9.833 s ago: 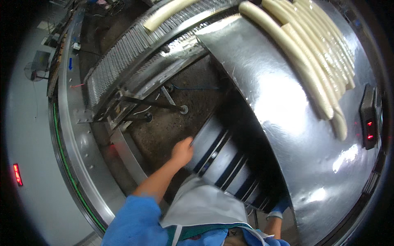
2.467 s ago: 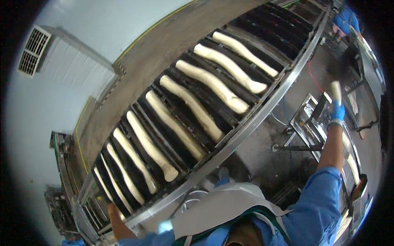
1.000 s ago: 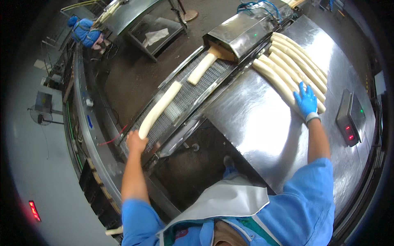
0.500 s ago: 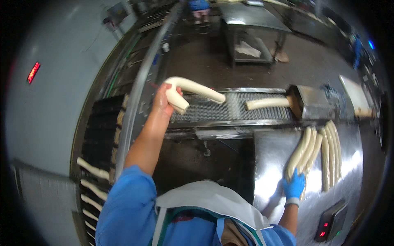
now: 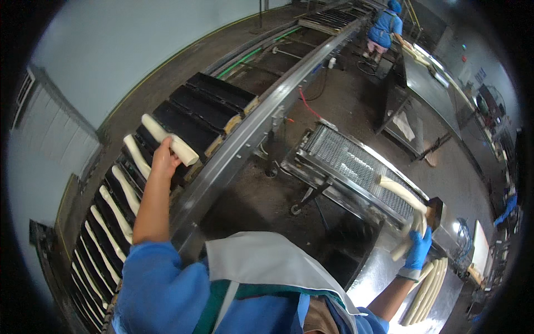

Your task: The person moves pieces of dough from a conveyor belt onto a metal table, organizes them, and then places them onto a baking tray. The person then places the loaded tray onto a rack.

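Observation:
My bare left hand [image 5: 165, 160] grips a thick, pale dough roll [image 5: 153, 128] by its near part. It holds the roll over a black trough-shaped pan [image 5: 183, 125]. Just beside it, a row of narrower dough strips [image 5: 117, 211] lies in similar pans. My right hand [image 5: 420, 250], in a blue glove, is closed around pale dough strands [image 5: 418, 224] above the steel table. Next to that hand, several long dough strands [image 5: 427, 294] lie side by side on the tabletop.
A mesh conveyor belt [image 5: 342, 153] carries one dough strand [image 5: 400, 189] near a metal outlet [image 5: 442, 220]. A steel rail [image 5: 236, 161] runs between the pans and the conveyor. Farther off, a person in blue [image 5: 382, 30] stands by a steel table [image 5: 428, 89].
My view has turned left. My left hand has carried the dough roll from above the conveyor to the black pans, and the roll has straightened. My right hand has shifted toward the outlet with dough.

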{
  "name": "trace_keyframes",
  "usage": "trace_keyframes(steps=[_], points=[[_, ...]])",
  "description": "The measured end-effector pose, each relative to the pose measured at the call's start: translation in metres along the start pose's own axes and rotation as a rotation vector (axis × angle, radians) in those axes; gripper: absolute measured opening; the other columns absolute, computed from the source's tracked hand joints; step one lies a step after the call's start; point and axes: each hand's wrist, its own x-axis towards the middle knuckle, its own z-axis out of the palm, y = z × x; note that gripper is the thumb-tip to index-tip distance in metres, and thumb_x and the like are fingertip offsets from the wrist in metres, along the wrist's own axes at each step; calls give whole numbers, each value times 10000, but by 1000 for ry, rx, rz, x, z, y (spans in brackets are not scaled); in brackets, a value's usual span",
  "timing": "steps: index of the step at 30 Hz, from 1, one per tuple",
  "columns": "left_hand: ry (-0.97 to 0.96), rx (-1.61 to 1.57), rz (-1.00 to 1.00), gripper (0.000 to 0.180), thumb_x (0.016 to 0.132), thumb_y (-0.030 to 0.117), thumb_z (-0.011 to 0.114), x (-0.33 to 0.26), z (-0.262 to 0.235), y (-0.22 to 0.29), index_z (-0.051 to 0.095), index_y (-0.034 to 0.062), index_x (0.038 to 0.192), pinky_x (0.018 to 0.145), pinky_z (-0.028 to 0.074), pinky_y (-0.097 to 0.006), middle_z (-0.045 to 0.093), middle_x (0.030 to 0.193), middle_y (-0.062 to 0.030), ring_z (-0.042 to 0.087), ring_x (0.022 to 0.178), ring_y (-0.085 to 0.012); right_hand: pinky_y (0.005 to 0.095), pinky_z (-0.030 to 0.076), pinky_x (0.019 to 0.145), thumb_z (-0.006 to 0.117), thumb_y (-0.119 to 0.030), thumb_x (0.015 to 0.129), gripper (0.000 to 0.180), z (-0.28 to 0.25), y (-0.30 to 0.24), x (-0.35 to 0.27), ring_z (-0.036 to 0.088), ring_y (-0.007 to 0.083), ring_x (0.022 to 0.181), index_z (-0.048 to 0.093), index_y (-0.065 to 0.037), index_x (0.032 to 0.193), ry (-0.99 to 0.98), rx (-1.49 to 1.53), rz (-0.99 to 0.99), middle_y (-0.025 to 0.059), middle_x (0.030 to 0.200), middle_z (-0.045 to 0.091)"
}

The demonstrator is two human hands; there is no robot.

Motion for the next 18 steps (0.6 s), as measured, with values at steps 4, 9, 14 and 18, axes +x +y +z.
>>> trace_keyframes(steps=[4, 9, 14, 18], points=[[182, 535, 60, 672, 876, 349, 518, -13, -54, 9, 211, 127, 1431, 1052, 231, -496, 174, 1479, -168, 217, 1338, -370, 295, 418, 824, 582, -238, 697, 505, 113, -138, -26, 539, 177, 895, 548, 34, 1122, -344, 105, -269, 89, 997, 587], [356, 537, 50, 618, 871, 289, 528, 1, -135, -3, 261, 95, 1394, 1026, 286, -459, 312, 1400, -205, 324, 1274, -369, 307, 431, 872, 599, -152, 792, 438, 282, -215, -51, 557, 189, 962, 525, 44, 1177, -805, 352, -334, 126, 1076, 594], [370, 462, 94, 593, 887, 272, 525, 27, -173, -26, 262, 90, 1386, 992, 321, -491, 309, 1392, -213, 345, 1252, -366, 308, 390, 972, 559, -157, 870, 508, 402, -222, -66, 492, 202, 1122, 387, -4, 1323, -1207, 837, -80, 121, 1300, 446], [519, 470, -142, 602, 904, 151, 490, 48, -190, -34, 182, 136, 1421, 1004, 295, -538, 269, 1421, -199, 314, 1272, -374, 290, 421, 921, 562, -167, 879, 383, 440, -174, -40, 542, 174, 1045, 509, -3, 1220, -1288, 612, -79, 80, 1151, 567]])
